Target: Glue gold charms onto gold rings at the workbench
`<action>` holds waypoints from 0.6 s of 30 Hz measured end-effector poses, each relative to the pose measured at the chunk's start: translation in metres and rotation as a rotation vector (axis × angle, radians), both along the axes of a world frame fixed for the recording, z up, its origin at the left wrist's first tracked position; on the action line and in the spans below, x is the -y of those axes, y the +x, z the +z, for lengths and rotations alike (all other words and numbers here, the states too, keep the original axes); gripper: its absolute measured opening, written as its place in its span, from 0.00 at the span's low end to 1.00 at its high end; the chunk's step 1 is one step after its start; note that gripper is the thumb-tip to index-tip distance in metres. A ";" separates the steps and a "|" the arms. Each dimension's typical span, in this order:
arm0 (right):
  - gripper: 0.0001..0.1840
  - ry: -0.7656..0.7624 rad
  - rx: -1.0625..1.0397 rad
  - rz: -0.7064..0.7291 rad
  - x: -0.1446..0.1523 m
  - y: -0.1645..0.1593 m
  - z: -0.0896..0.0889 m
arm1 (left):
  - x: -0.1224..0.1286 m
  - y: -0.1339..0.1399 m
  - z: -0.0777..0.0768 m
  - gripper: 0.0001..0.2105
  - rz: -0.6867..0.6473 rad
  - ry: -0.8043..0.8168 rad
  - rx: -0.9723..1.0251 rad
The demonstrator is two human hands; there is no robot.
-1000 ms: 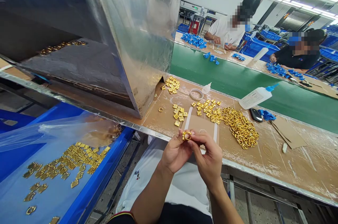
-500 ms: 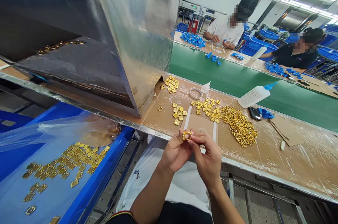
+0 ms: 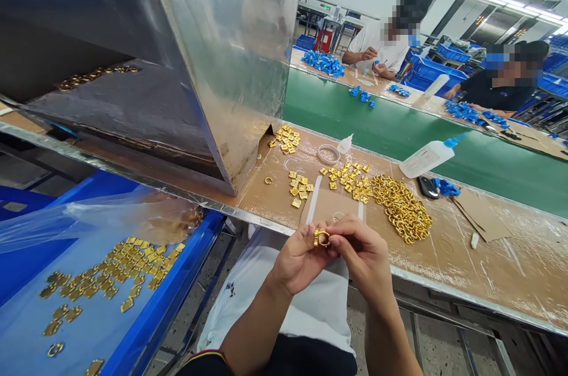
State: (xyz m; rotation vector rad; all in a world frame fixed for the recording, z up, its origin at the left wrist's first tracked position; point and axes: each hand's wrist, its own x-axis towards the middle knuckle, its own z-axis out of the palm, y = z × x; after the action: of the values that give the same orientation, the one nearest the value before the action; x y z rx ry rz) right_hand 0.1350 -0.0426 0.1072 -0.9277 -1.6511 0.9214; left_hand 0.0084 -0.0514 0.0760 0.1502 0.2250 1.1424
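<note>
Between my hands, just over the front edge of the bench, is a gold ring (image 3: 324, 238) with a square gold top at its left side. My left hand (image 3: 295, 261) pinches the square top between thumb and fingers. From the other side, my right hand (image 3: 361, 249) grips the round band with thumb and forefinger. Behind them lie a brown card (image 3: 331, 206) with white strips, a pile of gold ring bands (image 3: 402, 210), and several square gold pieces (image 3: 299, 188). More gold pieces (image 3: 350, 180) lie beside the pile.
A metal hood (image 3: 226, 68) stands at left on the bench. Below it, a blue bin (image 3: 142, 317) holds gold square pieces. A glue bottle (image 3: 426, 158), a tape roll (image 3: 328, 154) and a black object (image 3: 428, 187) lie near the green belt (image 3: 377, 122). Two people sit across.
Both hands have shifted slightly right and down with the ring, its open side now turned a little differently. Across the belt, the co-workers' hands have moved.
</note>
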 end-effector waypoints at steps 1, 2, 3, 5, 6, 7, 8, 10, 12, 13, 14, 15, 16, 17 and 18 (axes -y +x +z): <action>0.05 0.001 -0.007 0.006 0.000 0.000 0.000 | 0.000 0.000 0.000 0.20 -0.001 0.004 -0.004; 0.05 0.006 -0.010 0.009 0.000 0.000 -0.001 | 0.000 0.000 -0.001 0.19 -0.004 0.005 -0.005; 0.05 0.013 -0.010 0.007 0.000 0.000 -0.001 | 0.001 0.000 -0.001 0.19 -0.008 0.005 -0.003; 0.05 0.030 0.001 -0.009 0.001 -0.002 -0.002 | 0.001 0.000 -0.001 0.19 -0.020 0.009 0.000; 0.06 0.039 0.008 -0.022 0.002 -0.002 -0.002 | 0.002 0.000 0.000 0.19 -0.026 0.014 0.000; 0.07 0.046 0.016 -0.038 0.003 -0.003 -0.001 | 0.002 0.000 0.001 0.19 -0.031 0.019 -0.002; 0.08 0.053 0.020 -0.051 0.004 -0.004 0.000 | 0.003 -0.001 0.001 0.19 -0.035 0.022 -0.006; 0.10 0.066 0.024 -0.071 0.007 -0.007 0.002 | 0.004 -0.001 0.003 0.18 -0.030 0.013 -0.018; 0.12 0.076 0.024 -0.088 0.008 -0.009 0.004 | 0.005 -0.003 0.002 0.17 -0.017 -0.015 -0.045; 0.13 0.080 0.023 -0.097 0.008 -0.009 0.004 | 0.005 -0.004 0.001 0.17 -0.012 -0.026 -0.064; 0.14 0.082 0.023 -0.107 0.008 -0.010 0.004 | 0.005 -0.004 0.000 0.16 -0.023 -0.033 -0.084; 0.15 0.082 0.022 -0.115 0.008 -0.010 0.004 | 0.006 -0.005 -0.002 0.16 -0.034 -0.042 -0.108; 0.15 0.086 0.016 -0.122 0.008 -0.010 0.004 | 0.006 -0.006 -0.004 0.15 -0.043 -0.054 -0.128; 0.15 0.092 0.009 -0.130 0.008 -0.010 0.003 | 0.006 -0.007 -0.006 0.14 -0.025 -0.076 -0.145; 0.16 0.100 0.005 -0.136 0.008 -0.010 0.003 | 0.007 -0.008 -0.009 0.14 -0.013 -0.093 -0.163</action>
State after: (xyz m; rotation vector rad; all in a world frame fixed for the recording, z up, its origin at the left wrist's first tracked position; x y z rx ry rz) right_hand 0.1252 -0.0504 0.1100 -0.9618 -1.6017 0.7387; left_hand 0.0008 -0.0581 0.0674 0.1617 0.4205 1.1057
